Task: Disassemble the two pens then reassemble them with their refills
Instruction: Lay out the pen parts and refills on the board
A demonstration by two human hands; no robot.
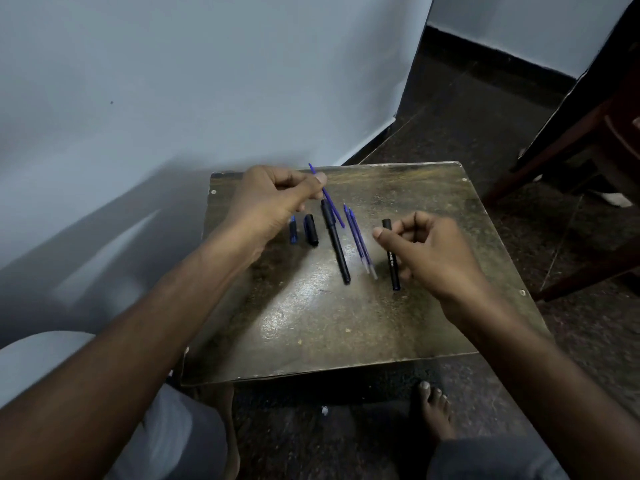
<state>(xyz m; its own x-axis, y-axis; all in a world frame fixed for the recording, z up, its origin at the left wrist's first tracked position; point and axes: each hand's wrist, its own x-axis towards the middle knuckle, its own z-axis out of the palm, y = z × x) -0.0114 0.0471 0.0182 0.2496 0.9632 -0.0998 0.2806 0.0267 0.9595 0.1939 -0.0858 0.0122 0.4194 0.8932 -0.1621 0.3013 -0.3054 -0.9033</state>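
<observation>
My left hand pinches a thin blue refill between thumb and fingers, tilted above the far side of the small table. Under it lies a whole black pen. Two more blue refills rest side by side to its right. A black pen barrel lies further right, partly under my right hand, whose fingers are curled with nothing visible in them. A black cap and a small blue piece sit to the left of the pen.
The worn brown table stands against a pale wall on the left. A dark wooden chair is at the right. My bare foot and knees are below the table's front edge on a dark floor.
</observation>
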